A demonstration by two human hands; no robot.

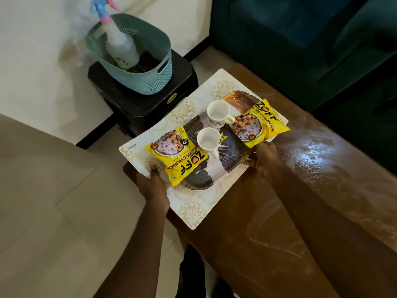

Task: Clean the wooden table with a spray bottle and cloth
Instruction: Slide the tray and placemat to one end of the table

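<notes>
Hands first: your left hand (153, 186) grips the near-left edge of the tray (193, 214), fingers curled together over its rim with the thumb on top. Your right hand (263, 159) is clamped on the tray's right edge, fingers folded under it just beside the lower corner of one yellow packet.

You hold a white rectangular tray with gold flower prints at the left end of the wooden table (300, 211), and its left part juts out past the table's end, over the tiled floor (53, 211). Whether the tray rests on the table or is held just above it cannot be told. The table's brown top shows pale streaks and a bright glare patch toward its far edge, to the right of your right hand.

On the tray lies a dark patterned plate (231, 153). Two white cups stand on it: the far cup (218, 114) near the tray's far edge and the near cup (208, 139) at the middle, both upright with their handles to the right. A yellow snack packet (175, 155) lies at the tray's left edge, touching your left thumb; a second yellow packet (258, 123) lies at the right edge, partly overhanging it.

The spray bottle (120, 41), with its pink and blue head, leans tilted inside a teal basket (148, 78), off the table altogether. The basket stands on a black stool (139, 108) by the white wall, just beyond the table's left end. Something dark lies in the basket's bottom beside the bottle; you cannot tell whether it is the cloth. A dark green sofa (300, 39) runs along the table's far edge.
</notes>
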